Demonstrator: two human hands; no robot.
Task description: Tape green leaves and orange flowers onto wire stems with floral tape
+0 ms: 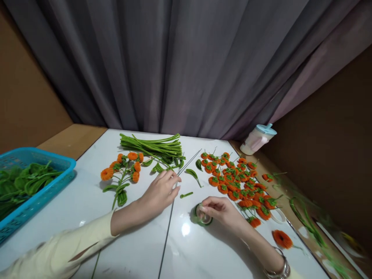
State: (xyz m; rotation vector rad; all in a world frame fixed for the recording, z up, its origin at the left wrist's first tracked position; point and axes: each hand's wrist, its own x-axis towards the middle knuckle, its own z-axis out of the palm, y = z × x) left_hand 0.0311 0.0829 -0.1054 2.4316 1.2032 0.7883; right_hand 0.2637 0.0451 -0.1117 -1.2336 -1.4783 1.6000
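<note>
My left hand [161, 190] is over the middle of the white table, fingers stretched out and apart near thin dark wires [188, 162] and small green fuzzy leaves [157, 167]. My right hand [222, 211] pinches the rim of a small roll of green tape [195, 217], which touches the tabletop. A short green fuzzy piece [186, 195] and a curved green leaf [193, 176] lie between the hands. To the left lies an assembled stem with orange flowers [120, 178] and green leaves. Behind my left hand is a bundle of green fuzzy stems [151, 145].
Many orange flower heads [232, 176] are heaped at the right, with a single orange flower [282, 239] nearer me. A blue basket [68, 164] of green leaves stands at the left edge. A lidded cup [257, 140] stands at the back right, before a grey curtain [186, 69].
</note>
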